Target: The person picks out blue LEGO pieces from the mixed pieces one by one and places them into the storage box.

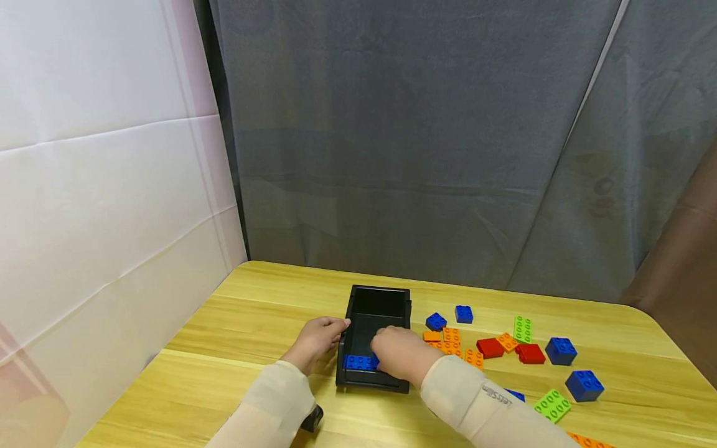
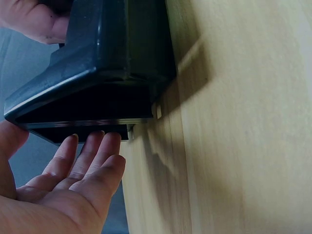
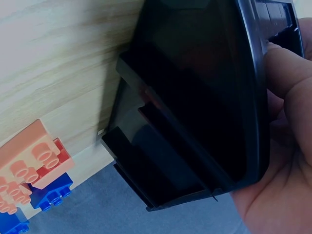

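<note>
A black plastic bin [image 1: 372,381] stands on the wooden table. My left hand [image 1: 318,341] holds its left side, thumb at the rim and the other fingers [image 2: 109,146] along the outer wall. My right hand [image 1: 404,353] reaches over the right wall into the bin, fingers curled down around a blue toy brick [image 1: 376,359], mostly hidden under them. Beside it, a row of blue bricks [image 1: 357,363] lies along the bin's near end. In the right wrist view the bin's outer wall [image 3: 195,87] covers most of the right fingers.
Right of the bin lie orange bricks [image 1: 451,336], red bricks [image 1: 490,348], green bricks [image 1: 553,406] and several loose blue bricks [image 1: 561,351]. A small black object [image 1: 312,419] shows by the left sleeve. Grey cloth [image 1: 381,155] hangs behind the table [image 1: 224,348].
</note>
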A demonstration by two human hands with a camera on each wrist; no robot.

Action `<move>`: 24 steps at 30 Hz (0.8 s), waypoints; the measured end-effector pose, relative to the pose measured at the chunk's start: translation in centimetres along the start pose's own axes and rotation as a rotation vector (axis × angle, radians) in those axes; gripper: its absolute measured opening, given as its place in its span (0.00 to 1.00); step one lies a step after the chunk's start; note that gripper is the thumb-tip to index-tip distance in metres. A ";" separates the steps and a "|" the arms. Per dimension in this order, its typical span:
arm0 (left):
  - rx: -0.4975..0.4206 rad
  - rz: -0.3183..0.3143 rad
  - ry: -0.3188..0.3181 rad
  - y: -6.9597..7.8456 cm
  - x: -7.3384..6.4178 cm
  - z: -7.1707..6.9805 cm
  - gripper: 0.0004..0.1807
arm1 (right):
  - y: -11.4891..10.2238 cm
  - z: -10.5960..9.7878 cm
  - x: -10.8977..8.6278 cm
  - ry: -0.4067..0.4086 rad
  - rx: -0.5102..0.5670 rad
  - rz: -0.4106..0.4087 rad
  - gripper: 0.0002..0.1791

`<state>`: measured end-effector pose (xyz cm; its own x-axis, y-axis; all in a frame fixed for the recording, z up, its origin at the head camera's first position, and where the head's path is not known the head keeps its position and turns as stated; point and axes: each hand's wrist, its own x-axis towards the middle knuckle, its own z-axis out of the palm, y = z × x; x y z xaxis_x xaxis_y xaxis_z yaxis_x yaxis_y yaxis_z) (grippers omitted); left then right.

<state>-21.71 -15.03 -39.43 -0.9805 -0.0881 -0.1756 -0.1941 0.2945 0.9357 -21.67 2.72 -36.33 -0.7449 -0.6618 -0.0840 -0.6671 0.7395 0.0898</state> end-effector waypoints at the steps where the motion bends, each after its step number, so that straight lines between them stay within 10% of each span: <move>1: 0.001 -0.001 0.000 0.0 0.0 0.0 0.24 | 0.0 0.0 0.0 -0.003 0.002 0.004 0.11; 24: 0.000 -0.002 0.004 0.0 -0.1 -0.1 0.23 | -0.6 -0.6 1.1 -0.144 0.125 0.127 0.08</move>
<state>-21.65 -15.08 -39.39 -0.9800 -0.0920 -0.1764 -0.1960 0.2947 0.9353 -22.08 1.43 -35.91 -0.8087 -0.5450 -0.2211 -0.5562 0.8309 -0.0140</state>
